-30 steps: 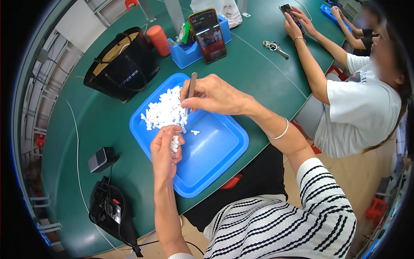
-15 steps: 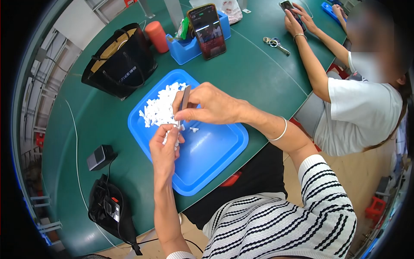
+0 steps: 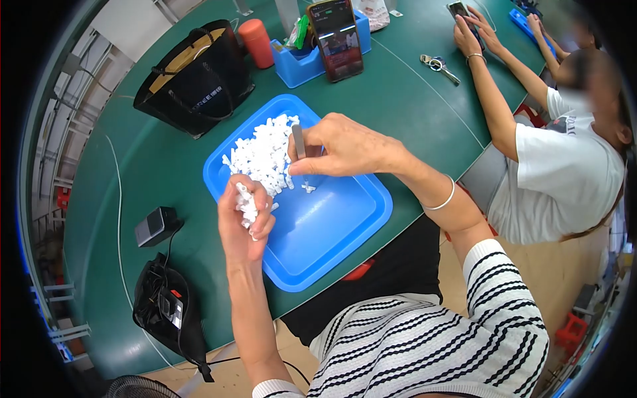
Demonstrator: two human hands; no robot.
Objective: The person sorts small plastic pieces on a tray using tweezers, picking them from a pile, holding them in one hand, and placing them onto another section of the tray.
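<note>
Several small white plastic pieces (image 3: 246,202) lie in the curled fingers of my left hand (image 3: 240,229), over the tray's left edge. My right hand (image 3: 348,146) pinches metal tweezers (image 3: 299,142), tips pointing down. At those tips, on the tray floor, is a single small white piece (image 3: 308,189); whether the tweezers grip it I cannot tell. A heap of similar white pieces (image 3: 265,151) fills the far left part of the blue tray (image 3: 318,245).
Beyond the tray stand a black bag (image 3: 192,86), a red cylinder (image 3: 256,43), a blue holder (image 3: 292,69) and a propped phone (image 3: 336,41). Keys (image 3: 439,68) lie near a co-worker's hands (image 3: 472,36). A dark box (image 3: 156,227) and black pouch (image 3: 166,305) are at left.
My hands have moved apart. The left turned palm-up, showing the pieces in it; the right brought the tweezers down to the single piece on the tray. The view shifted slightly.
</note>
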